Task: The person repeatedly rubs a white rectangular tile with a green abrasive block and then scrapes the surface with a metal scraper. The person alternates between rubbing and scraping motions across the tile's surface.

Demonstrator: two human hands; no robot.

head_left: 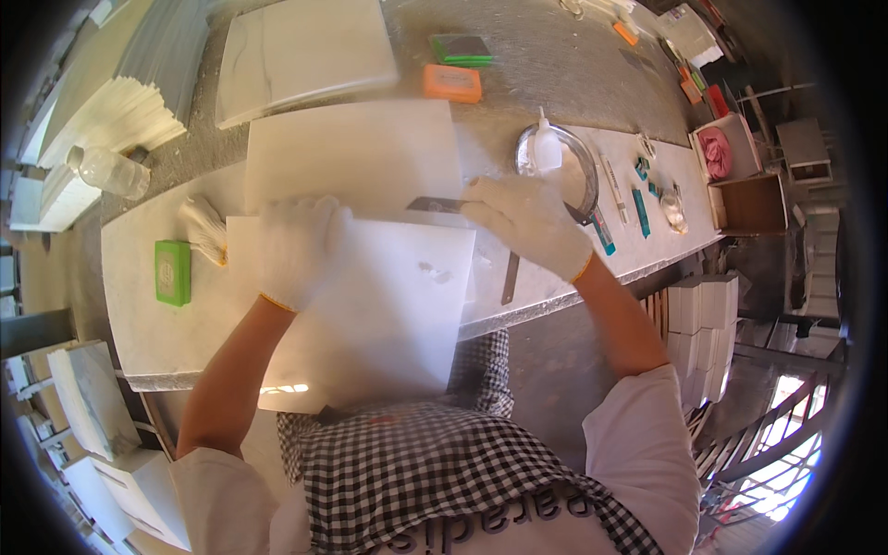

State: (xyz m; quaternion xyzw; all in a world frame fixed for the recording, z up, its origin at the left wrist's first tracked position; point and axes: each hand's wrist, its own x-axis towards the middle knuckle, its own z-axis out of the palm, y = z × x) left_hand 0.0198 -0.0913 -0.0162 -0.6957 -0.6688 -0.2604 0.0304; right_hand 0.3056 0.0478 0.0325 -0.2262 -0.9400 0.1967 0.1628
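My left hand [303,250], in a white glove, is closed over the far edge of a white panel [388,296]; blur softens its fingers. This near panel reaches past the table's front edge towards my checked apron and has a few grey chips on its face. Another white panel [356,153] lies flat beyond it. My right hand [532,220], gloved too, is closed on a flat dark metal blade [437,204] that points left over the panels. Below that hand a thin metal strip [511,277] shows; the glove hides whether it joins the blade.
On the table are a green block [172,273], a loose glove [205,228], an orange block [452,83], a round metal pan [581,185] with a white squeeze bottle [547,146], and a marker [614,190]. A clear bottle [113,173] stands left, near stacked slabs [139,102].
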